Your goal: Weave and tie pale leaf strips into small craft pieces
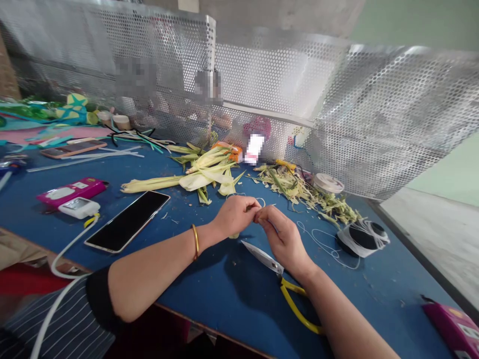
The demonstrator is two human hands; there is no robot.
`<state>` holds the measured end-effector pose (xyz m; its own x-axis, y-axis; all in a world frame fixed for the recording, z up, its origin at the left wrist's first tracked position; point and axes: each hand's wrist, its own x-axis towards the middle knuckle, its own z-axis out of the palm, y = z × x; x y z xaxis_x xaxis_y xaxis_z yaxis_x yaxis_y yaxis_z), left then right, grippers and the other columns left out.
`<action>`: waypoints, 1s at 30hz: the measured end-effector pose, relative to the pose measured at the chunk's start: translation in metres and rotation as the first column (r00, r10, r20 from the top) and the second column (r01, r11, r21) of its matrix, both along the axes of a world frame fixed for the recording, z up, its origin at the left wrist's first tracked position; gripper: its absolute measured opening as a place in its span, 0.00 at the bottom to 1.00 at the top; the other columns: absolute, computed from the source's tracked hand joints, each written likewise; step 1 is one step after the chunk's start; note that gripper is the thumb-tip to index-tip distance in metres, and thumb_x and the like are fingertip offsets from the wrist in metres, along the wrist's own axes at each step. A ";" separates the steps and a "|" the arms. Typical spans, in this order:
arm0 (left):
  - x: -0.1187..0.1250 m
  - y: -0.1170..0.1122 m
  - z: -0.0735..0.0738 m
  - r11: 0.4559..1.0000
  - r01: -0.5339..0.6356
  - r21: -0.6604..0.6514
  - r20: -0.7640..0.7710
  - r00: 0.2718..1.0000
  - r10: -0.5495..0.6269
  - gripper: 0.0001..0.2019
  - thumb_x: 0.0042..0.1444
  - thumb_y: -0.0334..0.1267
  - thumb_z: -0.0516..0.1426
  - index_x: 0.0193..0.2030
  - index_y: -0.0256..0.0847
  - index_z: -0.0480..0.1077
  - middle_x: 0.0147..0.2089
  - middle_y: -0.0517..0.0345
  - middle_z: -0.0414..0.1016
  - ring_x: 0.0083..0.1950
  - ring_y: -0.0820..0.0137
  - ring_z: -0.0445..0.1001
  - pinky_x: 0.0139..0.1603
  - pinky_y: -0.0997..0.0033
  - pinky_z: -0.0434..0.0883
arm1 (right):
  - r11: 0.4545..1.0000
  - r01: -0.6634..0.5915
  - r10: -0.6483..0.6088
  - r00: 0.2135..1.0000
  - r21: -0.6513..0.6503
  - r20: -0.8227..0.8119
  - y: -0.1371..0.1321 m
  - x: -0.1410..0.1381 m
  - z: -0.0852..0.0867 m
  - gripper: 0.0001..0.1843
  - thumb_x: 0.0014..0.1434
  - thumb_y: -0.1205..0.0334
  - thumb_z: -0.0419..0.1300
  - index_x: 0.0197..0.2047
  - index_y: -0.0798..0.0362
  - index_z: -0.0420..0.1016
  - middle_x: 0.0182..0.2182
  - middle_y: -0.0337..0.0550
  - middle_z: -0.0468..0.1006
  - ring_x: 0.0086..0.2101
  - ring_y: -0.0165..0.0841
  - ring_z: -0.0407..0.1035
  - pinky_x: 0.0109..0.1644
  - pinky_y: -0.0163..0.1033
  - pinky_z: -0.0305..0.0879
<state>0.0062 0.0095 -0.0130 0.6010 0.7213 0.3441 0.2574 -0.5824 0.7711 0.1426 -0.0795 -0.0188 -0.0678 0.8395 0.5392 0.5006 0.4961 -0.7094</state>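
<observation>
My left hand (236, 217), with a gold bangle at the wrist, is closed in a pinch. Pale green corn husk (234, 236) shows below its fingers; most of that piece is hidden. Fingertip to fingertip with it, my right hand (280, 233) also pinches. A thin pale thread (263, 201) loops above the meeting fingertips. Under the right hand and forearm lie scissors (264, 256) with yellow handles, their blades pointing away to the left. A spool of white thread (362, 238) rests to the right, a loose strand (318, 244) trailing from it toward my hands.
Corn husks (204, 174) lie ahead on the blue table (209, 279), with shredded husk (292, 187) and a tape roll (328, 183) to the right. A black-screened phone (129, 222), a magenta box (73, 192) and a white cable (62, 254) are left. Perforated metal panels (277, 70) stand behind.
</observation>
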 end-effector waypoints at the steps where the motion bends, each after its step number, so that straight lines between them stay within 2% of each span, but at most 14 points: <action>1: 0.000 0.000 -0.001 0.999 0.010 -0.035 -0.006 1.000 -0.010 0.10 0.54 0.32 0.54 0.26 0.38 0.74 0.24 0.61 0.73 0.26 0.75 0.67 0.28 0.77 0.62 | 1.000 -0.006 0.005 0.999 -0.026 -0.047 0.001 0.000 0.000 0.12 0.67 0.59 0.52 0.31 0.49 0.67 0.32 0.41 0.73 0.35 0.34 0.67 0.42 0.40 0.63; 3: 0.002 -0.001 -0.003 0.980 0.042 -0.194 0.030 0.999 -0.037 0.09 0.55 0.33 0.54 0.26 0.38 0.74 0.22 0.62 0.72 0.24 0.76 0.67 0.26 0.78 0.63 | 0.996 -0.010 -0.006 0.983 -0.085 -0.182 0.002 0.002 -0.001 0.12 0.66 0.58 0.54 0.30 0.49 0.68 0.30 0.40 0.74 0.34 0.34 0.68 0.40 0.39 0.64; 4: 0.003 -0.002 -0.003 0.949 0.062 -0.308 0.072 0.996 -0.042 0.09 0.55 0.33 0.55 0.27 0.37 0.74 0.22 0.62 0.72 0.24 0.76 0.68 0.26 0.77 0.64 | 0.994 -0.006 -0.022 0.967 -0.107 -0.255 0.003 0.003 0.000 0.12 0.66 0.58 0.55 0.30 0.49 0.69 0.29 0.39 0.74 0.33 0.33 0.68 0.39 0.39 0.64; 7: 0.004 -0.004 0.001 0.773 0.127 -0.621 0.229 0.973 0.024 0.07 0.55 0.36 0.59 0.29 0.36 0.74 0.26 0.59 0.75 0.23 0.76 0.70 0.27 0.75 0.68 | 0.992 0.048 -0.091 0.916 -0.118 -0.392 0.005 0.006 0.001 0.13 0.66 0.56 0.55 0.30 0.49 0.69 0.26 0.37 0.74 0.29 0.32 0.68 0.37 0.38 0.64; 10: 0.005 -0.006 0.007 0.621 0.184 -0.761 0.321 0.940 0.114 0.05 0.54 0.35 0.62 0.31 0.36 0.76 0.32 0.56 0.78 0.25 0.77 0.71 0.28 0.74 0.69 | 0.985 0.142 -0.170 0.913 -0.103 -0.370 0.005 0.006 0.000 0.13 0.66 0.55 0.56 0.30 0.49 0.68 0.25 0.37 0.74 0.29 0.32 0.67 0.37 0.38 0.65; 12: 0.006 -0.008 0.009 0.565 0.197 -0.801 0.339 0.927 0.157 0.04 0.54 0.34 0.63 0.31 0.36 0.76 0.31 0.57 0.78 0.25 0.78 0.71 0.28 0.75 0.68 | 0.979 0.176 -0.199 0.925 -0.098 -0.323 0.004 0.005 -0.001 0.10 0.65 0.55 0.57 0.33 0.49 0.69 0.26 0.37 0.73 0.30 0.32 0.68 0.37 0.38 0.65; 15: 0.007 -0.011 0.009 0.544 0.189 -0.818 0.347 0.915 0.204 0.04 0.53 0.32 0.64 0.29 0.35 0.76 0.25 0.59 0.75 0.23 0.79 0.69 0.27 0.77 0.67 | 0.970 0.237 -0.244 0.953 -0.061 -0.180 0.002 0.003 -0.003 0.05 0.64 0.57 0.58 0.40 0.49 0.70 0.27 0.37 0.74 0.30 0.32 0.69 0.36 0.37 0.65; 19: 0.009 -0.015 0.009 0.569 0.169 -0.805 0.348 0.911 0.223 0.05 0.55 0.31 0.62 0.28 0.33 0.76 0.24 0.61 0.73 0.22 0.79 0.69 0.26 0.77 0.66 | 0.931 0.342 -0.352 0.934 0.132 0.066 0.002 0.004 -0.004 0.07 0.64 0.61 0.57 0.45 0.49 0.73 0.29 0.39 0.76 0.30 0.33 0.70 0.36 0.37 0.66; 22: 0.008 -0.016 0.008 0.606 0.142 -0.782 0.320 0.927 0.196 0.06 0.55 0.33 0.62 0.29 0.34 0.76 0.23 0.61 0.72 0.20 0.79 0.68 0.24 0.77 0.64 | 0.912 0.336 -0.381 0.907 0.237 0.181 0.004 0.007 -0.005 0.10 0.66 0.64 0.54 0.45 0.50 0.75 0.34 0.43 0.78 0.33 0.34 0.73 0.38 0.38 0.68; 26: 0.008 -0.017 0.009 0.632 0.103 -0.768 0.273 0.946 0.177 0.06 0.56 0.34 0.61 0.30 0.35 0.76 0.19 0.63 0.68 0.19 0.78 0.66 0.22 0.77 0.62 | 0.899 0.323 -0.411 0.854 0.295 0.318 0.005 0.012 -0.007 0.11 0.67 0.65 0.52 0.45 0.51 0.75 0.35 0.44 0.78 0.35 0.35 0.73 0.39 0.38 0.67; 30: 0.006 -0.018 0.013 0.606 0.127 -0.785 0.267 0.953 0.146 0.05 0.57 0.35 0.60 0.34 0.35 0.76 0.26 0.61 0.72 0.19 0.79 0.66 0.21 0.76 0.63 | 0.875 0.314 -0.456 0.789 0.367 0.412 0.006 0.016 -0.006 0.12 0.69 0.65 0.49 0.41 0.52 0.75 0.33 0.46 0.77 0.34 0.36 0.72 0.38 0.38 0.65</action>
<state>0.0122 -0.0082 -0.0004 0.5692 0.7939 -0.2140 -0.0421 0.2880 0.9567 0.1590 -0.0735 -0.0248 -0.0744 0.6794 0.7299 0.9257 0.3193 -0.2029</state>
